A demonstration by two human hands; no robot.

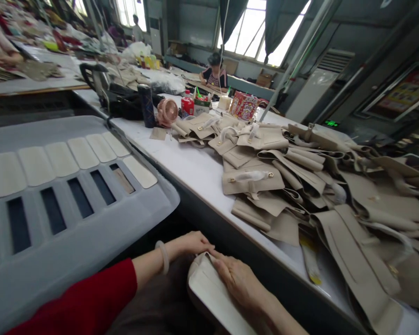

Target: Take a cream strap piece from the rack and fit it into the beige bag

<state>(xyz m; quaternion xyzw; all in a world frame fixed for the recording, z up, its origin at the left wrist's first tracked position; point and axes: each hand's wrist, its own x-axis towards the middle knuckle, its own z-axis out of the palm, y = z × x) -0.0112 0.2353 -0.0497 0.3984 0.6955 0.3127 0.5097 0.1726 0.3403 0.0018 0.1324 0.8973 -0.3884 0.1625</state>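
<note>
Low in the head view, my right hand (237,279) grips the upper edge of a pale, off-white bag piece (216,298), with its thumb lying along the near face. My left hand (194,243) meets it at the top corner of that piece, fingers bent and pressed together on the edge. What the left fingertips pinch is partly hidden behind the right fingers. The piece hangs tilted over my lap, in front of the table edge. To its right, a heap of taupe leather bag parts (251,181) with wrapped handles and gold-coloured fittings covers the white table (195,172).
At left stands a grey moulded tray-like surface (153,209) with pale panels (61,158) and dark slots. A kettle (96,81), dark tumbler (147,106), pink fan (168,111) and red bottle (187,104) stand further back. A person (214,74) sits beyond the table.
</note>
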